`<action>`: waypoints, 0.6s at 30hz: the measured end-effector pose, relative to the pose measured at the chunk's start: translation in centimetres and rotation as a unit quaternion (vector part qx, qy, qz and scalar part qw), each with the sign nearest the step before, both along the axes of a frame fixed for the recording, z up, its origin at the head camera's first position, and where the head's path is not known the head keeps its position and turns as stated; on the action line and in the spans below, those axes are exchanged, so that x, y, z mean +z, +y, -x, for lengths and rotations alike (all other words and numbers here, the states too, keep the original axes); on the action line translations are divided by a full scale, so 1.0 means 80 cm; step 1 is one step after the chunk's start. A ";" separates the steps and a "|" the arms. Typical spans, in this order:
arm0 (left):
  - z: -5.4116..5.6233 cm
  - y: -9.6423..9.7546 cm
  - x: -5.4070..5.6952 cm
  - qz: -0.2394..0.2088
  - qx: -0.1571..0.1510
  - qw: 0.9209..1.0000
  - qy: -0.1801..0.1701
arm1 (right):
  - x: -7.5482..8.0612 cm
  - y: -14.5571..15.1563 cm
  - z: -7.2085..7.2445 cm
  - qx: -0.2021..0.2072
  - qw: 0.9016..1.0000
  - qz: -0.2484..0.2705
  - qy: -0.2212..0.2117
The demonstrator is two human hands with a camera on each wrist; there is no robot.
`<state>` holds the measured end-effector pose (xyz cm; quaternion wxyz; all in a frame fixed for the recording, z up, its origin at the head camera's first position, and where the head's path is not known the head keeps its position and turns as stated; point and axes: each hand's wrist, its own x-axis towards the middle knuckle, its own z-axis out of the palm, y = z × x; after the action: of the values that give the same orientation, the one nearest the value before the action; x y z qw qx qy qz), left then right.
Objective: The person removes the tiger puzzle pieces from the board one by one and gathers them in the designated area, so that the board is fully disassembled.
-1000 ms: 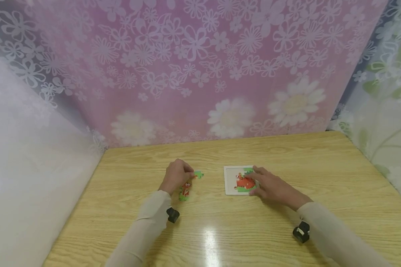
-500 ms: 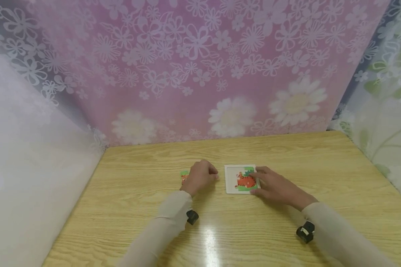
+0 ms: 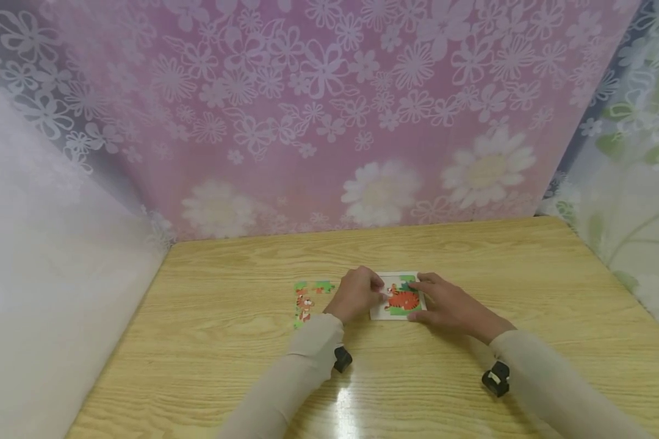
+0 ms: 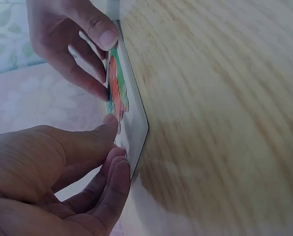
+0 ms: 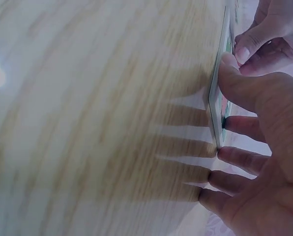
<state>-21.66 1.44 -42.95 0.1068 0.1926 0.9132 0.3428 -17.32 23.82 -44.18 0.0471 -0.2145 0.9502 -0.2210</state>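
Observation:
A white puzzle board lies on the wooden table, with an orange tiger picture partly fitted in it. My left hand is at the board's left edge. In the left wrist view its thumb lies on the board's face beside the orange pieces, with its fingers curled against the edge. My right hand rests on the board's right side: its thumb is at the edge and its straight fingers are spread over the face.
Up to three loose green and orange puzzle pieces lie on the table left of the board. A flowered pink curtain hangs behind the table. Pale curtains close off both sides.
My left hand has moved right, from the loose pieces to the board's left edge, uncovering those pieces. My right hand has stayed on the board.

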 end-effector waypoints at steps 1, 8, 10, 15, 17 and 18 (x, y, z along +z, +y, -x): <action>0.001 0.001 -0.001 -0.001 -0.004 1.000 0.000 | 0.000 -0.001 0.000 0.000 1.000 0.000 0.002; 0.002 0.007 -0.006 -0.006 -0.011 1.000 -0.012 | 0.000 -0.003 -0.001 0.001 1.000 -0.001 0.009; 0.003 0.007 -0.007 -0.007 -0.009 1.000 -0.013 | -0.001 -0.003 -0.001 0.002 1.000 -0.003 0.009; 0.005 0.009 -0.008 -0.009 -0.012 1.000 -0.008 | -0.001 -0.003 0.000 0.003 1.000 -0.007 0.008; 0.005 0.010 -0.008 -0.007 -0.012 1.000 -0.007 | -0.002 -0.002 0.000 0.004 1.000 -0.007 0.010; 0.005 0.010 -0.008 -0.006 -0.011 1.000 -0.006 | -0.002 -0.002 0.000 0.005 1.000 -0.007 0.011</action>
<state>-22.07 2.22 -43.56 0.1148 0.2015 0.9082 0.3484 -17.31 23.65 -44.33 0.0392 -0.2215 0.9510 -0.2121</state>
